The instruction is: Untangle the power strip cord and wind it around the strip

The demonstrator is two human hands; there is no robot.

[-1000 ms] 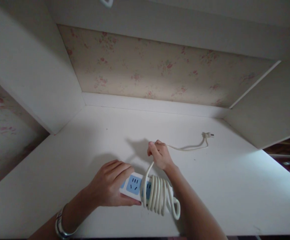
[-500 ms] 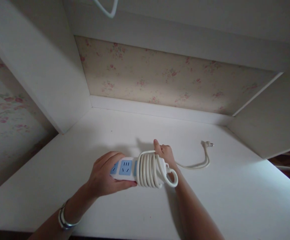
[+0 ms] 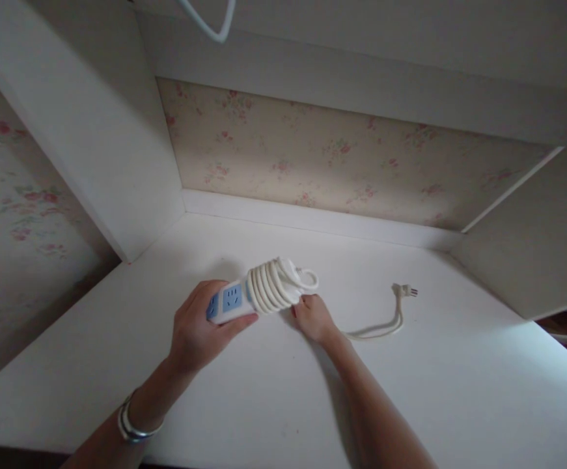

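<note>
My left hand is wrapped round the near end of a white power strip with blue socket faces. The strip is raised above the white surface, its far end tilted up and to the right. Several turns of its white cord are wound round that far end, and a small loop sticks out at the tip. Just below the coil, my right hand is closed on the cord; its fingertips are partly hidden. From behind that wrist the loose cord runs right along the surface to a plug.
The white desktop lies beneath my hands. White side panels rise at left and right, and a panel hangs overhead. Floral wallpaper shows behind. A white bent rod or cable hangs at the top.
My left hand has tilted the strip's coiled end up and away. My right hand has gone from beyond the strip to below the coil, nearer me. The plug lies in the same place.
</note>
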